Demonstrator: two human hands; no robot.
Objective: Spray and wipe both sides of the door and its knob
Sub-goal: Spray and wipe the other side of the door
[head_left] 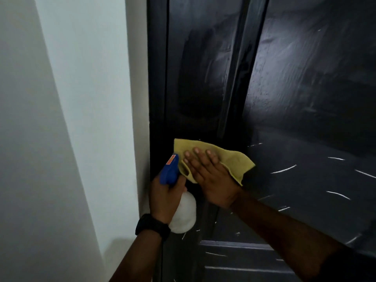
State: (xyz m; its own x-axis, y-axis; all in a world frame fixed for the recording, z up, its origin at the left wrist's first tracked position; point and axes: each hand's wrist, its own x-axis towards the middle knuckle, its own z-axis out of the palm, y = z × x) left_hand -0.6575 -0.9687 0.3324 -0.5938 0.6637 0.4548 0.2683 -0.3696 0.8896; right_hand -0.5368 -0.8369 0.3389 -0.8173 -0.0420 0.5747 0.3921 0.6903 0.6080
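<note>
The door (pixel 305 98) is dark, glossy and panelled. It fills the right of the view and meets its frame (pixel 156 78) beside a white wall (pixel 81 98). A yellow cloth (pixel 234 159) lies spread against the door near its left edge, on the flat band between the upper and lower panels. The right grip (pixel 211 176) is released and flat, with straight fingers pressing the cloth to the surface rather than pinching it. Just beside it, nearer the frame, the left grip (pixel 164 196) is clenched round the neck of a spray bottle (pixel 168 169) with a blue head above and a white body below the fist. A dark watch (pixel 152 225) sits on that wrist. Pale streaks mark the door to the right of the cloth and below it — whether wet or scratched I cannot tell.

The step in hand looks like wiping this face. The knob is not in view.

The cloth is thin, soft and limp, so it will likely bunch or slide under a light touch. An open palm over its middle, as here, suits it best. The door is stiff but hinged and may swing if pushed hard. The bottle seems light — the neck under the head is the sensible hold.
</note>
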